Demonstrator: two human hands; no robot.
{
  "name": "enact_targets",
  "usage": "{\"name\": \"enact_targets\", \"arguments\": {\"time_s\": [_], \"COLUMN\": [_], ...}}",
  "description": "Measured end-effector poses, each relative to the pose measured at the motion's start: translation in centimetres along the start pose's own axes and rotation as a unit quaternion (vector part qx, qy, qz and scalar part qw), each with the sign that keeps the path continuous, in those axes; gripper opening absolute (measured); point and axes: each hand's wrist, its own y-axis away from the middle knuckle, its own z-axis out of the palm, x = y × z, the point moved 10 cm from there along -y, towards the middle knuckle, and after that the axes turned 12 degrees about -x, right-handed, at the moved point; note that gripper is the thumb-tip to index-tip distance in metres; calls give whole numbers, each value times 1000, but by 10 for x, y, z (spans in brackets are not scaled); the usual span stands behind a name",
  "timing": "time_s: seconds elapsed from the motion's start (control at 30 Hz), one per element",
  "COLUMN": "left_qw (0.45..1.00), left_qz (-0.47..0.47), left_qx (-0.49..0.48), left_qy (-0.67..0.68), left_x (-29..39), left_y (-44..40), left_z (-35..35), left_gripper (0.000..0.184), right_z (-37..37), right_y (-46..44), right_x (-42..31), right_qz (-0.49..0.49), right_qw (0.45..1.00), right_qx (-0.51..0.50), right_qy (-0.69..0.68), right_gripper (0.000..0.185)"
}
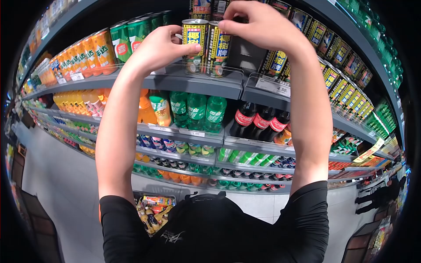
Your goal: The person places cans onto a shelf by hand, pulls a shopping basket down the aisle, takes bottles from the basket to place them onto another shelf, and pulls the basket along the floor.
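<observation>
Wrapping its thumb across one yellow-labelled can [193, 61], the left hand [155, 49] grasps it on the shelf [175, 84]. Beside it, the right hand [259, 25] bends fingers at the top of a second can [217, 55], grip unclear. Behind both hands stand further cans [201, 9].

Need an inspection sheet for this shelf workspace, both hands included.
Surface: long grey shelf, stocked with drinks.
Job's things: black-and-yellow cylindrical metal left can and matching right can, upright side by side.
Clutter: green cylindrical cans to the left; more black-and-yellow cans to the right.
Left grip: bare hand holding left can, thumb across its front.
Right grip: bare hand at right can's top; hold unclear.
Cables: nothing seen.
Surroundings: red-labelled dark bottles below; pale tiled floor.
</observation>
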Motion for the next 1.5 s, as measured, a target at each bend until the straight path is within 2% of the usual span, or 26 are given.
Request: {"name": "enact_targets", "arguments": {"time_s": [0.03, 0.1, 0.13, 0.17, 0.23, 0.27, 0.3, 0.37, 0.53, 0.63, 0.77, 0.93, 1.07, 1.17, 1.2, 1.3, 1.33, 1.43, 1.5], "left_qw": [1000, 1000, 998, 998, 999, 999, 999, 1000, 999, 999, 999, 998, 999, 974, 958, 868, 893, 879, 899], "left_qz": [-2, -2, -57, -46, -30, -16, -14, -6, -10, -21, -25, -32, -39, -59, -26, 226, 185, 213, 170], "left_qx": [9, 25, 5, -6, -24, -27, -24, -18, -44, -46, -40, -49, -24, 128, 175, 246, 188, 160, 116], "left_qy": [-7, -18, -30, -32, -34, -24, -16, -3, 8, 8, 19, 6, -6, -179, -225, -368, -364, -395, -386], "left_x": [0, 4, 9, 11, 9, 8, 3, -4, 4, 4, 0, 6, -1, 39, 66, 124, 125, 117, 106], "left_y": [2, 6, 10, 8, 7, 5, 4, 0, 1, 1, 2, 5, 6, 27, 35, 38, 25, 7, -4], "left_z": [-2, -3, 0, 3, 5, 7, 8, 6, 9, 9, 10, 11, 5, -23, -25, 2, 12, 31, 33], "left_gripper": [69, 75, 64, 63, 62, 58, 62, 70, 63, 62, 64, 58, 59, 59, 54, 50, 47, 47, 44], "right_z": [-13, -24, -28, -28, -28, -21, -14, -6, -4, 1, 11, 16, 14, 13, 10, 16, 17, 13, 12], "right_y": [17, 25, 31, 42, 48, 47, 48, 43, 31, 22, 11, -5, -3, -2, -1, 3, 4, 5, 6], "right_x": [-7, 25, 31, 56, 70, 83, 87, 88, 70, 46, 34, 55, 54, 56, 57, 53, 51, 46, 44], "right_qz": [3, -38, -63, 31, -67, -39, -10, -54, -74, -96, -89, -59, -88, -103, -104, -104, -105, -121, -123], "right_qw": [1000, 997, 994, 998, 990, 995, 998, 994, 997, 993, 995, 998, 994, 991, 990, 990, 990, 986, 986], "right_qx": [25, 67, 92, 50, 96, 57, 20, 33, 23, 43, 42, 32, 65, 85, 93, 96, 92, 111, 108], "right_qy": [18, 6, 21, 14, 75, 65, 56, 90, 29, 51, 28, 14, 13, 19, 20, 18, 17, 28, 23], "right_gripper": [39, 39, 39, 40, 43, 44, 45, 44, 39, 38, 36, 37, 41, 43, 43, 39, 36, 31, 32]}}
